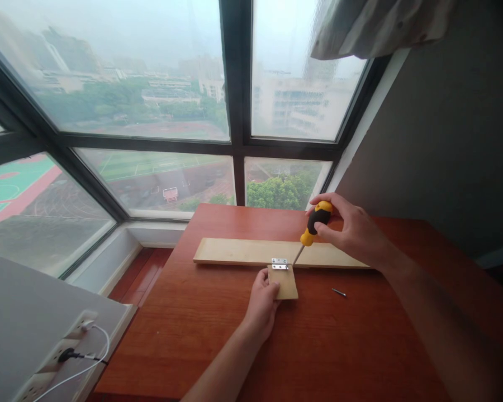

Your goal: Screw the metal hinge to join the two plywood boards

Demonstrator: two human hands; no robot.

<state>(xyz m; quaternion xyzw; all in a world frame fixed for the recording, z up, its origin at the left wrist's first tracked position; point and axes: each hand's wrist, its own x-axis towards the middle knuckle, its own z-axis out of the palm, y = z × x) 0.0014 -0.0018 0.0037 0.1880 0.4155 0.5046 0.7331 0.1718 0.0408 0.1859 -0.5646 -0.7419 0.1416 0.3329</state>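
Observation:
My left hand grips a small wooden board by its left side, thumb on top. A silver hinge with screw holes lies across the far edge of that board. In my right hand is a yellow and black screwdriver, tilted, its shaft pointing down and left. The tip comes down close to the hinge's right end; whether it touches a screw is too small to tell. Behind the small board lies a long pale wooden plank, partly covered at its right by my right hand and wrist.
A small dark metal piece, perhaps a screw or bit, lies on the reddish wooden table to the right. Large windows stand behind the table. At lower left, plugs and cables run from wall sockets.

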